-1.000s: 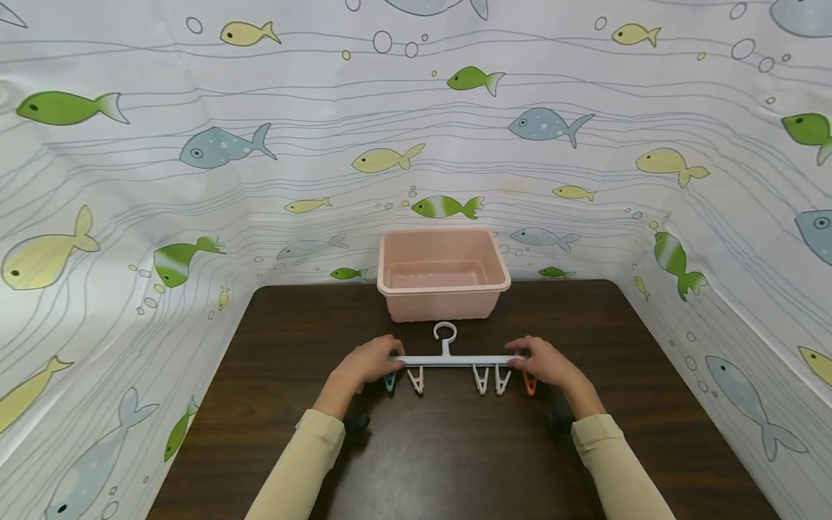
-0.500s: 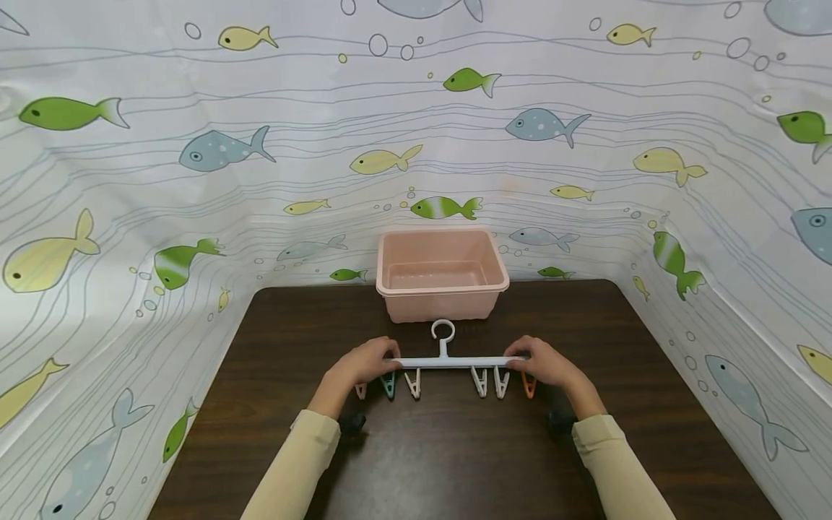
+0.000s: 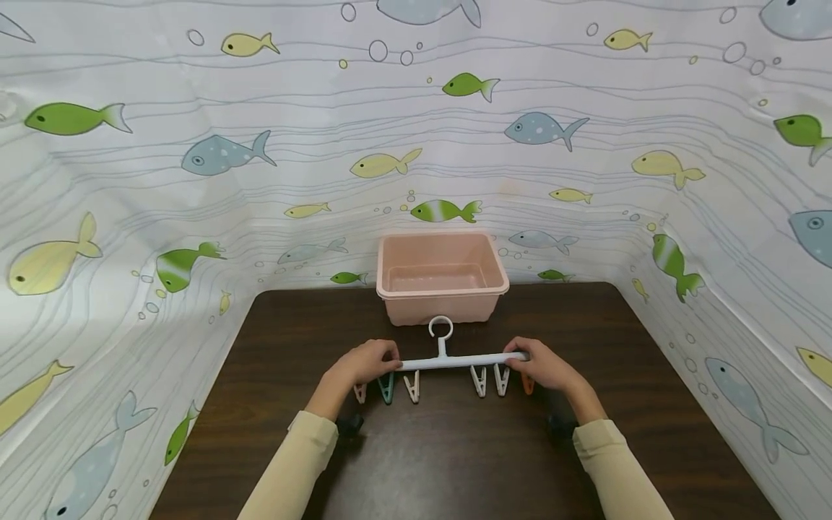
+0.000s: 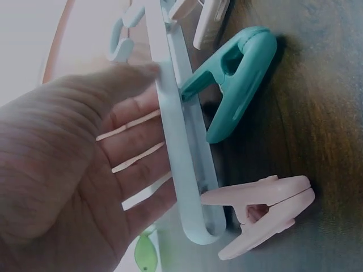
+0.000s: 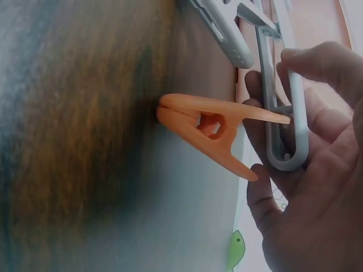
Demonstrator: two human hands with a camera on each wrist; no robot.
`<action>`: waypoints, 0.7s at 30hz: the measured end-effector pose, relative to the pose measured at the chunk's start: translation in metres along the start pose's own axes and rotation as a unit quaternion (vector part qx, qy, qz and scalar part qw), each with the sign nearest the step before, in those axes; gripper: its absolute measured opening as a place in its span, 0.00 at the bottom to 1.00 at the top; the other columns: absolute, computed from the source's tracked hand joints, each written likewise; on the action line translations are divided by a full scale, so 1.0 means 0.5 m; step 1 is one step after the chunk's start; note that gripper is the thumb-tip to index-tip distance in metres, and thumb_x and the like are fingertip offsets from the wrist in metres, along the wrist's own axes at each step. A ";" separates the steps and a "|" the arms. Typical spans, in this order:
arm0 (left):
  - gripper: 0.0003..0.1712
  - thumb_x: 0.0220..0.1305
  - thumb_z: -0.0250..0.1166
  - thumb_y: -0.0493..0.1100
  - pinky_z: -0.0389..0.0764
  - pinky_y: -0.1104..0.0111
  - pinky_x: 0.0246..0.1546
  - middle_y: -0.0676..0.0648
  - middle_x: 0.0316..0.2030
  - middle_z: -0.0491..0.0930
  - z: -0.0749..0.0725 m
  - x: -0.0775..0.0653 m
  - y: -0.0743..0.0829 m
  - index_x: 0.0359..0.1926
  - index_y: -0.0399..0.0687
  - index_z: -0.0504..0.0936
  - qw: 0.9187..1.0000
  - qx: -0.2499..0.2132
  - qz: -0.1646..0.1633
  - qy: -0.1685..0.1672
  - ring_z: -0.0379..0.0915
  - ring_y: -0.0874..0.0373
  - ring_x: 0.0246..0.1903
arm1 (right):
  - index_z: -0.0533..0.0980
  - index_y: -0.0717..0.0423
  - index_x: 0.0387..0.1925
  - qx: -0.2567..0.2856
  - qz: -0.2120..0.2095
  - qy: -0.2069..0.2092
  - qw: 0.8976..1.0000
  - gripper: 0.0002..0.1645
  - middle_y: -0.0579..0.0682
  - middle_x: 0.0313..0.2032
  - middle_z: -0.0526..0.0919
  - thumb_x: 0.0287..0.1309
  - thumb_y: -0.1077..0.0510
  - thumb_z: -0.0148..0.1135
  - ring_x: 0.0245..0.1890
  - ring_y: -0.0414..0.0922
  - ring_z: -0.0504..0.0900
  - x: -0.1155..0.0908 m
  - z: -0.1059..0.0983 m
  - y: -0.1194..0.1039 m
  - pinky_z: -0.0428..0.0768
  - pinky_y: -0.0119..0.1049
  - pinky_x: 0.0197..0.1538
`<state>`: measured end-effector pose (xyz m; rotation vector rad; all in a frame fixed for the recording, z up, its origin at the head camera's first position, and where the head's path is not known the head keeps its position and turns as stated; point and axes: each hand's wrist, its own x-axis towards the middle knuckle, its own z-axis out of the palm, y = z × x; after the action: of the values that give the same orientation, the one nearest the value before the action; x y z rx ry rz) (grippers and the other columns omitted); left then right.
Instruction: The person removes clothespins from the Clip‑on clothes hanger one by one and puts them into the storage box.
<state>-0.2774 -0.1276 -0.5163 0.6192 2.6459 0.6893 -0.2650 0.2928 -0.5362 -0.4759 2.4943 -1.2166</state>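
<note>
Firstly, the left hand [image 3: 367, 362] pinches one end of the white hanger [image 3: 468, 360], thumb in front, slightly spread fingers behind, near a pink clip [image 4: 289, 198] and a green clip [image 4: 244, 85]. Next come a beige clip [image 3: 415, 398], two pale clips [image 3: 482, 391] and an orange clip [image 5: 224, 110], the pink tub [image 3: 442, 306] behind the hanger; lastly, the right hand [image 3: 542, 362] grips the other end, fingers bent.

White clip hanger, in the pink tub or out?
Out: the left hand and right hand hold the white clip hanger in front of the pink tub.
</note>
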 end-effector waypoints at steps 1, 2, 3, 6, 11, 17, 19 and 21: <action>0.07 0.80 0.65 0.50 0.80 0.59 0.41 0.53 0.40 0.84 0.001 0.000 -0.001 0.45 0.54 0.84 1.000 -0.004 0.003 0.001 0.76 0.59 0.33 | 0.79 0.59 0.53 0.001 -0.003 0.000 1.000 0.12 0.59 0.33 0.83 0.78 0.55 0.63 0.21 0.50 0.80 0.000 0.000 0.000 0.83 0.43 0.31; 0.07 0.80 0.65 0.50 0.81 0.58 0.42 0.53 0.41 0.84 0.001 0.000 -0.001 0.47 0.54 0.84 1.000 -0.008 0.007 0.002 0.77 0.59 0.35 | 0.79 0.59 0.53 0.000 -0.005 0.001 1.000 0.12 0.58 0.33 0.82 0.79 0.55 0.63 0.21 0.49 0.79 0.001 0.000 0.000 0.82 0.43 0.31; 0.08 0.80 0.64 0.51 0.82 0.58 0.43 0.53 0.42 0.85 0.002 0.000 -0.001 0.48 0.54 0.85 1.000 -0.011 0.009 0.003 0.78 0.59 0.37 | 0.78 0.58 0.53 -0.006 -0.007 0.007 1.000 0.11 0.55 0.36 0.82 0.79 0.55 0.63 0.23 0.48 0.78 0.001 -0.001 0.000 0.80 0.42 0.32; 0.11 0.80 0.64 0.52 0.84 0.54 0.49 0.52 0.46 0.87 0.004 0.000 -0.001 0.52 0.54 0.85 1.000 -0.020 0.010 0.009 0.83 0.58 0.43 | 0.78 0.57 0.52 -0.012 -0.015 0.018 1.000 0.11 0.52 0.39 0.81 0.78 0.55 0.63 0.27 0.46 0.75 0.005 0.000 0.001 0.77 0.40 0.35; 0.15 0.80 0.63 0.55 0.85 0.52 0.54 0.51 0.49 0.88 0.016 0.008 0.007 0.54 0.54 0.87 1.000 -0.017 0.014 0.012 0.85 0.56 0.48 | 0.77 0.56 0.53 0.000 -0.013 0.021 1.000 0.10 0.58 0.36 0.81 0.79 0.55 0.63 0.22 0.49 0.77 0.001 -0.002 -0.001 0.80 0.43 0.32; 0.20 0.79 0.63 0.59 0.84 0.53 0.51 0.50 0.49 0.88 0.022 0.015 0.027 0.55 0.51 0.87 1.000 -0.015 0.011 -0.013 0.82 0.58 0.43 | 0.77 0.57 0.53 0.014 -0.016 0.022 1.000 0.09 0.65 0.36 0.82 0.79 0.57 0.62 0.25 0.55 0.81 -0.004 -0.002 -0.019 0.80 0.43 0.30; 0.23 0.78 0.64 0.61 0.83 0.54 0.48 0.50 0.47 0.88 0.022 0.015 0.032 0.55 0.50 0.87 1.000 -0.015 0.007 -0.024 0.81 0.59 0.41 | 0.77 0.58 0.53 0.014 -0.021 0.027 0.999 0.09 0.62 0.36 0.83 0.78 0.59 0.62 0.28 0.56 0.81 -0.004 0.000 -0.027 0.78 0.41 0.31; 0.26 0.76 0.64 0.64 0.82 0.56 0.46 0.51 0.45 0.87 0.021 0.015 0.035 0.56 0.49 0.87 0.999 -0.019 0.006 -0.031 0.80 0.60 0.39 | 0.77 0.58 0.53 0.011 -0.025 0.035 0.999 0.09 0.57 0.36 0.83 0.77 0.60 0.63 0.30 0.55 0.81 -0.006 0.001 -0.038 0.76 0.38 0.31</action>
<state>-0.2736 -0.1061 -0.5173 0.6356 2.5682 0.7093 -0.2592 0.2828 -0.5207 -0.5026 2.5379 -1.2999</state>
